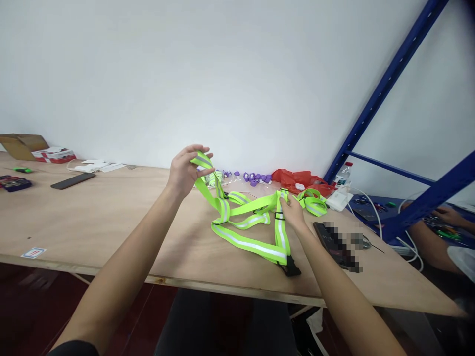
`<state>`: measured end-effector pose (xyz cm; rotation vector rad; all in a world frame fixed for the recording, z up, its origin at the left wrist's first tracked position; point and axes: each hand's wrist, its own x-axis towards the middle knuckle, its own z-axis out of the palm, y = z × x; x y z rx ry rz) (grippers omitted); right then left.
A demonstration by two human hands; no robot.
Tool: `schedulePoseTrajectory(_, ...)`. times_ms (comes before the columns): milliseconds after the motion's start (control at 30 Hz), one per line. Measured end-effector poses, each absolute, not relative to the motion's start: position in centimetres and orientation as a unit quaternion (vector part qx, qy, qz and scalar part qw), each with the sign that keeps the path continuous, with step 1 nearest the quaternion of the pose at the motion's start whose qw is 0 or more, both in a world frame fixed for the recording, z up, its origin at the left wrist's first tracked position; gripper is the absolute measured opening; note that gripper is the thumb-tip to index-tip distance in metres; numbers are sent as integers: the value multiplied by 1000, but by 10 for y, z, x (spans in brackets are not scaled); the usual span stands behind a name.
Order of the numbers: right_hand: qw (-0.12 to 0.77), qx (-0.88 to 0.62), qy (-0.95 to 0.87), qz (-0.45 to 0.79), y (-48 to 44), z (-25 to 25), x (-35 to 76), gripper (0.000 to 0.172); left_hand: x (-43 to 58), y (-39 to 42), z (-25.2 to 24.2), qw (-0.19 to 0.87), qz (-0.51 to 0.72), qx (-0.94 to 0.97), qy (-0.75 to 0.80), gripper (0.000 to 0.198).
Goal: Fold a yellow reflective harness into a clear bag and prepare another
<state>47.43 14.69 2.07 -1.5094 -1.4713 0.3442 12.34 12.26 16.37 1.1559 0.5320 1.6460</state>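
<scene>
A neon-green reflective strap harness (247, 226) with silver stripes lies tangled on the plywood table (111, 217). My left hand (187, 169) is raised above the table, its fingers pinched on one end of the strap, which hangs down from it. My right hand (292, 210) rests low on the table and grips another band of the same harness. A black buckle (291, 268) sits at the harness's near corner, close to the table's front edge.
Purple small parts (256, 177), a red plastic bag (299, 180) and a water bottle (344, 174) lie at the back. A black phone (72, 180), boxes (52, 154) and tools sit far left. A blue rack frame (386, 84) stands right, where another person's hand (451, 215) works.
</scene>
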Motion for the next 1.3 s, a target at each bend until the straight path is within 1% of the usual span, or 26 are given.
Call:
schedulePoseTrajectory(133,448,-631,-619,133,149,11,472,22,128,111,141,538,643,492,235,15)
schedulePoseTrajectory(167,441,-630,-625,137,147,10,470,24,129,108,137,538,637,500,234,14)
schedulePoseTrajectory(233,426,-620,-647,124,142,11,464,38,132,104,134,532,633,516,224,16)
schedulePoseTrajectory(300,406,-595,-689,79,134,15,453,51,137,101,137,531,628,531,206,18)
schedulePoseTrajectory(400,376,-519,-767,21,122,29,429,60,149,95,145,540,604,558,180,20)
schedulePoseTrajectory(467,357,-475,-803,45,119,39,410,66,158,89,151,539,584,583,168,23)
schedulePoseTrajectory(533,346,-469,-808,86,120,46,392,75,166,81,156,535,565,607,160,27)
schedulePoseTrajectory(567,342,-473,-806,97,123,49,384,75,169,77,158,533,559,617,154,28)
schedulePoseTrajectory(600,336,-480,-803,105,126,50,378,72,171,73,160,531,555,624,146,29)
schedulePoseTrajectory(633,326,-492,-799,110,129,51,373,66,172,69,161,529,554,628,138,30)
schedulePoseTrajectory(733,295,-540,-778,124,138,48,364,35,166,62,166,510,571,630,127,32)
schedulePoseTrajectory(767,290,-554,-770,128,140,46,363,28,162,61,166,501,578,631,130,32)
schedulePoseTrajectory(833,295,-571,-755,132,143,43,363,20,151,63,165,490,587,628,142,31)
schedulePoseTrajectory(900,308,-582,-740,135,144,41,366,17,137,67,158,495,591,614,168,28)
schedulePoseTrajectory(967,328,-594,-720,142,144,40,370,19,120,72,145,511,594,582,217,24)
schedulePoseTrajectory(1033,355,-599,-700,161,145,41,374,22,103,76,127,530,579,550,285,22)
schedulePoseTrajectory(1100,382,-593,-680,199,146,42,376,18,88,80,106,542,560,524,343,23)
schedulePoseTrajectory(1167,407,-581,-658,254,148,43,375,13,75,83,86,553,532,506,394,29)
schedulePoseTrajectory(1300,460,-541,-610,352,153,45,368,13,58,89,60,576,485,487,443,47)
